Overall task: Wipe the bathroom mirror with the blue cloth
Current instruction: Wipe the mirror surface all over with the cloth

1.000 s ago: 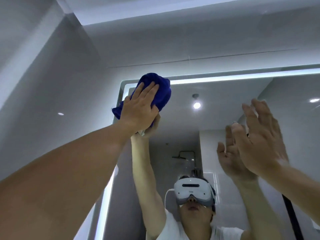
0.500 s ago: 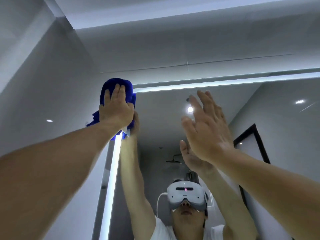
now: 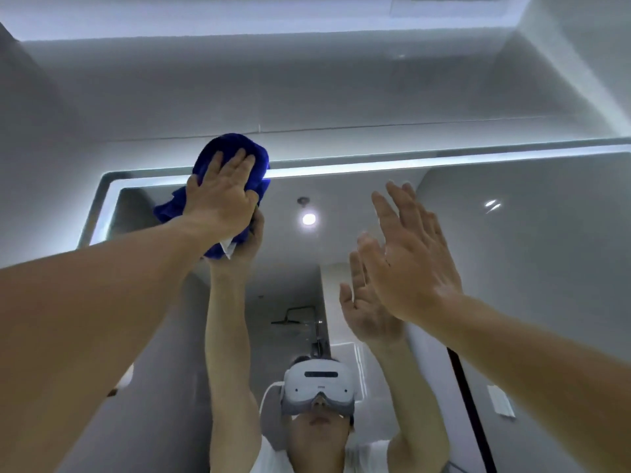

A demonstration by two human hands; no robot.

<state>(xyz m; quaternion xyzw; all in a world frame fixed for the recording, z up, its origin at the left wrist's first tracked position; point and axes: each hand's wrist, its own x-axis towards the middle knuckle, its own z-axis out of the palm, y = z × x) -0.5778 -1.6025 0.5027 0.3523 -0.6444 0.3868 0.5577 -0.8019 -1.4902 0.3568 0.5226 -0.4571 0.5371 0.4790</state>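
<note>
The bathroom mirror [image 3: 512,268] fills the lower part of the view, with a lit strip along its top and left edges. A bunched blue cloth [image 3: 232,146] lies against the glass at the mirror's top edge, left of centre. My left hand [image 3: 222,196] presses flat on it, fingers straight and pointing up. My right hand [image 3: 409,254] is raised near the mirror's middle, fingers straight and spread, holding nothing; whether it touches the glass I cannot tell. The mirror reflects both arms and a person wearing a white headset.
The glowing top edge [image 3: 375,167] of the mirror runs across the view, with grey wall [image 3: 307,97] above it. The left lit corner [image 3: 112,179] is just left of the cloth. A ceiling lamp and a shower head appear as reflections.
My left hand and the cloth have moved right along the mirror's top edge, away from the left corner. My right hand has shifted right too, still open.
</note>
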